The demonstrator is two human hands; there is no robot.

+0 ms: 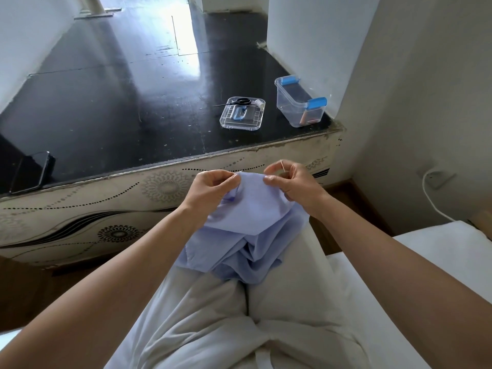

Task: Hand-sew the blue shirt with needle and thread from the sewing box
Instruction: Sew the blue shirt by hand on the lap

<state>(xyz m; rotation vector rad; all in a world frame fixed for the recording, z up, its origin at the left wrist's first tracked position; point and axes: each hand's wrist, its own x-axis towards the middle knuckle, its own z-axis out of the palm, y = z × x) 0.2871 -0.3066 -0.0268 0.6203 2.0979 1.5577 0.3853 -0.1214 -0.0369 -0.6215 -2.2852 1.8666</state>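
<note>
Pale-trousered lap [239, 315] lies nearest, with the shirt [255, 209] bunched on it and its upper part lifted toward the counter [106, 102]. Left hand [213, 187]: grip closed on the shirt's top edge, thumb and fingertips pinching the cloth. Right hand [295, 185]: grip closed on the needle [283, 166], pinched between thumb and forefinger, while that hand also bears on the same edge just right of the left hand's pinch. The edge runs left to right between the two hands, stretched fairly flat. The needle stands near upright, just above the right end of that edge, so its long axis crosses the run of the cloth. Which end is the point cannot be told, and no thread trailing from it can be made out. Judgement: the stitch depends on tipping the needle down and leftward into the held edge; the right hand is the nearer and already placed for it. Well apart on the counter: the open box [292, 113], its lid [239, 127] carrying scissors [241, 102] and a spool [258, 102]. Phone [32, 171] at far left.
</note>
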